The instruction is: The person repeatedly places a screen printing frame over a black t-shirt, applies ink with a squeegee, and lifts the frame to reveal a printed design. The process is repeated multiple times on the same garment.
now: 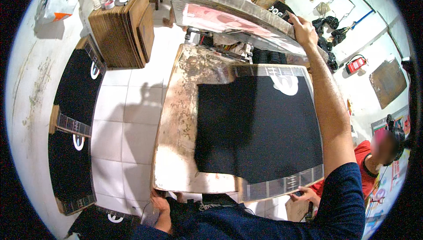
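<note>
My right hand [305,32] is raised at the far side, its fingers wrapped over the edge of a tilted screen-printing frame [229,0] with a pinkish mesh. Below it a black fabric piece [273,125] lies on a board, with a white printed shape [285,83] near its far edge and gridded strips at both ends. The board rests on a worn, stained table [174,152]. At the table's near left corner is my left hand [161,204], its fingers mostly hidden under the edge. A co-worker's hand [304,194] holds the board's near right corner.
Black fabric pieces on boards [79,81] lean along the left wall, and another [105,224] lies at the lower left. A stack of brown boards [125,28] stands far left, bottles on top. The co-worker in red [363,160] is at right, near a fire extinguisher [356,65].
</note>
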Demonstrator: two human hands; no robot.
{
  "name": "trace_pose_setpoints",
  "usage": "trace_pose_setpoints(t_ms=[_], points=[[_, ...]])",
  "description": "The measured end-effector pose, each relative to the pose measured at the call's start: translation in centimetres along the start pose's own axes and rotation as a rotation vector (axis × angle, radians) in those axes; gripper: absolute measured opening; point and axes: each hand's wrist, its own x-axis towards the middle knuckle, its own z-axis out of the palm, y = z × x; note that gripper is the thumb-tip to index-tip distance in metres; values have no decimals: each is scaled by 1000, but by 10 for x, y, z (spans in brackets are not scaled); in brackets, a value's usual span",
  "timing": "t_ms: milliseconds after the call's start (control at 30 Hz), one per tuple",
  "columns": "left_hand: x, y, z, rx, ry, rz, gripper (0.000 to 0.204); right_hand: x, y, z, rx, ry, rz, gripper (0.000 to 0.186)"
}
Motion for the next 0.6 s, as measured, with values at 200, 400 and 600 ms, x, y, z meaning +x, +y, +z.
trace_pose_setpoints(t_ms=[200, 400, 600], points=[[43, -7, -9, -253, 283, -21, 34, 4, 5, 2, 25, 22, 8, 68], [148, 92, -240, 193, 507, 108, 33, 19, 17, 7, 28, -37, -12, 75], [91, 47, -504, 54, 667, 74, 35, 32, 24, 18, -57, -1, -15, 73]])
